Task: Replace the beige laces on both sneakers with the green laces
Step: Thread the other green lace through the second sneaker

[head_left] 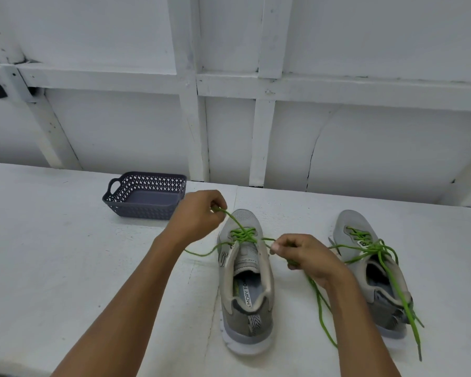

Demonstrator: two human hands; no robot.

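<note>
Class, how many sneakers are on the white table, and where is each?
2. The middle sneaker stands at centre, toe pointing away; the right sneaker stands apart to its right, likewise toe away. No others appear hidden.

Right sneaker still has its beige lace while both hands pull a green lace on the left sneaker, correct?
Not quite. The head view shows the right sneaker laced with a green lace, not beige. The rest holds: the left hand and right hand pull the other green lace on the left sneaker.
</note>
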